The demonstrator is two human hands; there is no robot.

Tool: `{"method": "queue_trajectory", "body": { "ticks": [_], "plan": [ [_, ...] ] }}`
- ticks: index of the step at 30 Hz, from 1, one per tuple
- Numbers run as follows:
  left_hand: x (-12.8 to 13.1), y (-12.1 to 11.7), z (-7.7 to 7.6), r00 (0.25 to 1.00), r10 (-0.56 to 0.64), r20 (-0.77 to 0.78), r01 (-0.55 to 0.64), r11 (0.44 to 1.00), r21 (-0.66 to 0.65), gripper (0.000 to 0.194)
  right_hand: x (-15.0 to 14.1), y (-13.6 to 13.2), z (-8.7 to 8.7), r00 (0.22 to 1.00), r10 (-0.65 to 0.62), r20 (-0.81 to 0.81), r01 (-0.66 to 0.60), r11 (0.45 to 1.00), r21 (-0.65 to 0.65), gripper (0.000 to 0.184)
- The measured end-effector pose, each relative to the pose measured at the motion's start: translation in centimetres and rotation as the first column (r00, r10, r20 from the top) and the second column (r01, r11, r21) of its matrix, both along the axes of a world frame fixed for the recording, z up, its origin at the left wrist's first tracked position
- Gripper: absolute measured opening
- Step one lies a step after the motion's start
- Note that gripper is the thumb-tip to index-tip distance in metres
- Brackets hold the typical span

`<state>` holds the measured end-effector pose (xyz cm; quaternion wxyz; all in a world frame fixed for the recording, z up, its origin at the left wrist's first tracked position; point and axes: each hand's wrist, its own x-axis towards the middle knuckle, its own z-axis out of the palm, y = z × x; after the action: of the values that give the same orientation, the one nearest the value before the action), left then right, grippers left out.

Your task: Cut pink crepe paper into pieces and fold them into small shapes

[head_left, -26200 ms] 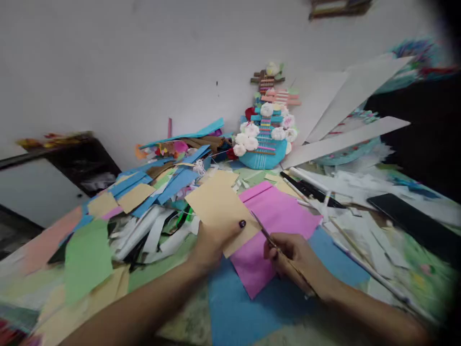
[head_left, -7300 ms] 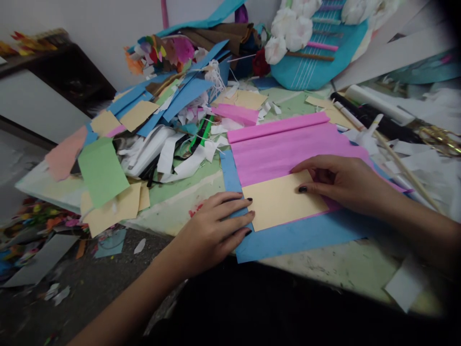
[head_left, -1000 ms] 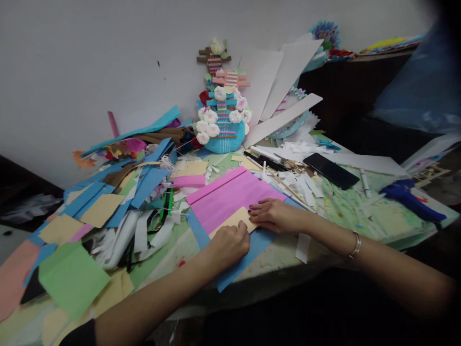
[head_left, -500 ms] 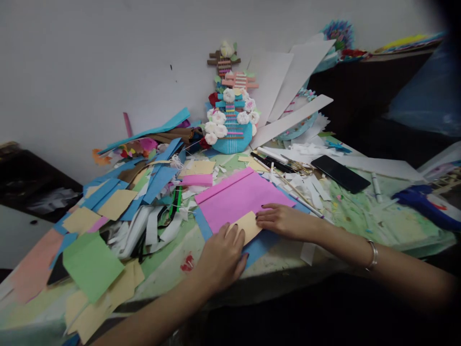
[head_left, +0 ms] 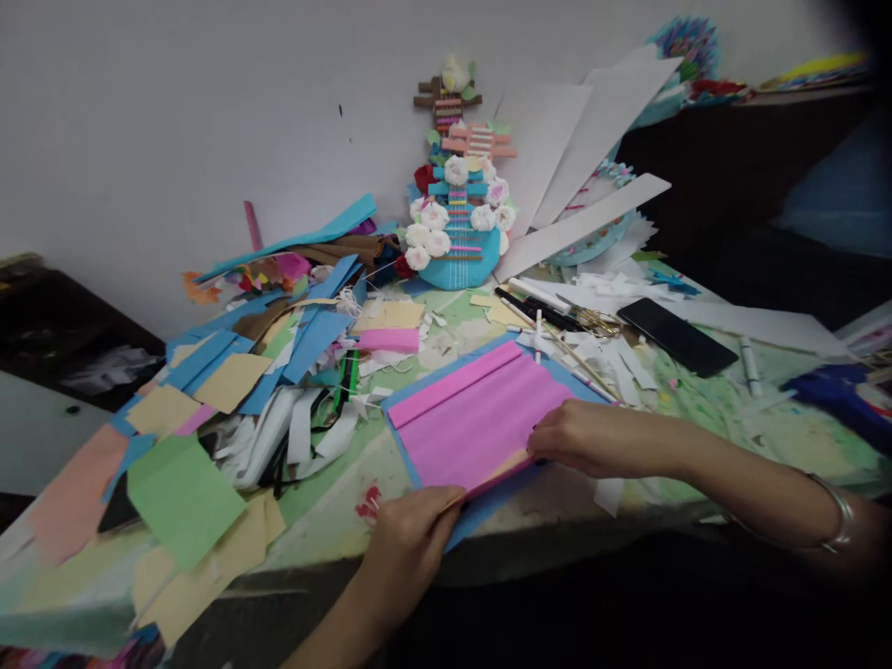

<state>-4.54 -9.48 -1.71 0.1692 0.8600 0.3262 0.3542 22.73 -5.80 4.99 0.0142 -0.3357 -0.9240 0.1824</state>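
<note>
A pink paper sheet with a folded band along its far edge lies on a blue sheet. A narrow part of the cream card strip shows at the pink sheet's near edge, which is raised. My left hand pinches that edge at its left corner, thumb underneath. At the right end, my right hand is closed on the same edge, with its fingertips partly hidden. How far the card extends under the fold cannot be seen.
Paper scraps, a green sheet and cream cards crowd the left. Scissors, sticks, a black phone, a marker and a blue glue gun lie right. A flower-covered paper guitar leans on the wall.
My hands have gone from lying flat on the cream card to pinching the pink sheet's near edge, now lifted. Less of the card shows. My left hand has moved toward the table's front edge.
</note>
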Motion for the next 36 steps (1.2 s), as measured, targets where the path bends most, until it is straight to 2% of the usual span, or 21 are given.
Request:
{"method": "queue_trajectory", "body": {
  "ticks": [3, 6, 9, 13, 15, 17, 20, 23, 26, 28, 30, 36],
  "plan": [
    [0.2, 0.3, 0.4, 0.998, 0.058, 0.024, -0.054, 0.988, -0.146, 0.018, -0.5, 1.1, 0.6, 1.0, -0.013, 0.016, 0.014, 0.996, -0.086, 0.02],
    [0.2, 1.0, 0.5, 0.987, 0.159, 0.02, -0.145, 0.94, -0.308, 0.025, -1.5, 2.8, 0.8, 0.999, -0.032, 0.027, 0.034, 0.996, -0.087, 0.02],
    [0.1, 1.7, 0.0, 0.974, 0.226, 0.031, -0.178, 0.837, -0.517, 0.033, -2.4, 4.5, 0.4, 0.998, -0.039, 0.056, 0.043, 0.996, -0.083, 0.021],
    [0.3, 2.1, -0.6, 0.956, 0.283, 0.076, -0.156, 0.712, -0.685, 0.02, -3.2, 5.7, -0.6, 0.991, -0.072, 0.114, 0.084, 0.992, -0.098, 0.017],
    [0.6, 2.1, -0.8, 0.931, 0.331, 0.152, -0.096, 0.625, -0.774, 0.034, -3.3, 5.8, -1.2, 0.985, -0.105, 0.137, 0.119, 0.988, -0.101, 0.017],
    [0.8, 2.0, -0.8, 0.912, 0.36, 0.197, -0.048, 0.571, -0.819, 0.038, -3.4, 5.7, -1.6, 0.979, -0.133, 0.153, 0.149, 0.984, -0.1, 0.019],
    [0.8, 1.9, -0.9, 0.918, 0.349, 0.188, -0.057, 0.586, -0.808, 0.033, -3.3, 5.3, -2.0, 0.976, -0.157, 0.151, 0.172, 0.98, -0.096, 0.016],
    [0.6, 2.0, -0.7, 0.926, 0.338, 0.168, -0.092, 0.634, -0.768, 0.026, -3.3, 5.0, -2.3, 0.975, -0.179, 0.131, 0.191, 0.978, -0.084, 0.013],
    [0.2, 2.3, -0.3, 0.942, 0.325, 0.083, -0.215, 0.777, -0.592, 0.017, -3.4, 4.9, -2.5, 0.975, -0.192, 0.108, 0.2, 0.977, -0.076, 0.012],
    [0.0, 2.5, -0.2, 0.946, 0.322, 0.034, -0.272, 0.849, -0.454, 0.011, -3.4, 5.0, -2.6, 0.977, -0.193, 0.092, 0.2, 0.977, -0.071, 0.013],
    [-0.3, 2.8, -0.2, 0.947, 0.319, 0.021, -0.285, 0.872, -0.398, 0.008, -3.5, 5.0, -2.8, 0.978, -0.192, 0.079, 0.197, 0.978, -0.063, 0.013],
    [-0.4, 3.1, -0.8, 0.954, 0.3, 0.01, -0.276, 0.891, -0.361, 0.012, -3.7, 5.1, -3.5, 0.984, -0.171, 0.038, 0.173, 0.984, -0.035, 0.015]
  ]
}}
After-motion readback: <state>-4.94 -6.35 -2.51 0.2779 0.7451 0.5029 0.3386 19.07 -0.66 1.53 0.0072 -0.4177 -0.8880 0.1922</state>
